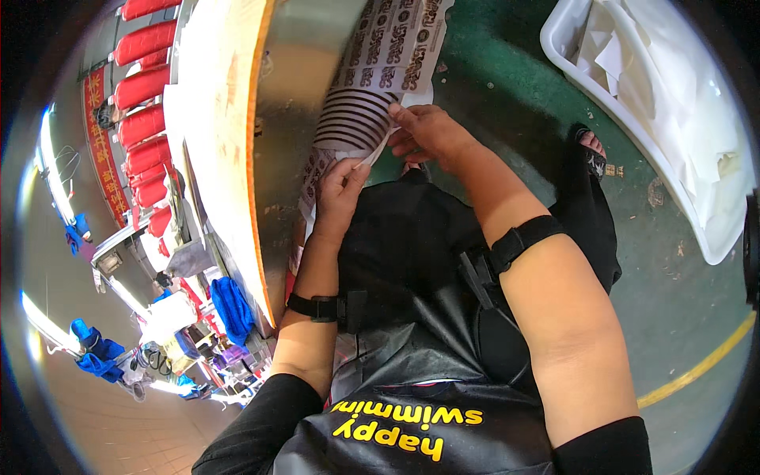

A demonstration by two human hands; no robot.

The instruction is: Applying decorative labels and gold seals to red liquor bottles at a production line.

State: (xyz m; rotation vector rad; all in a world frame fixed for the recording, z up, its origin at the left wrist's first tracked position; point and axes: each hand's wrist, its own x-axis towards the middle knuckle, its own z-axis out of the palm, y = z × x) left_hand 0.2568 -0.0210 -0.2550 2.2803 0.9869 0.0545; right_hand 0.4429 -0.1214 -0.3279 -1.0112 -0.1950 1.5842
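Note:
A long white printed sheet, with dark stripes and rows of dark lettering, hangs beside the table edge in front of me. Whether it is paper, film or cloth I cannot tell. Its near right corner is pinched by my left hand, thumb uppermost. My right hand grips the right edge a little farther up, its thumb on the printed face and its other fingers bent beneath. Between the two hands the edge is lifted and slightly folded.
A brightly lit table with an orange edge runs along my left. A white plastic bin with white sheets inside stands on the green floor to the right. Red padded rolls line up at far left, with blue cloth nearer.

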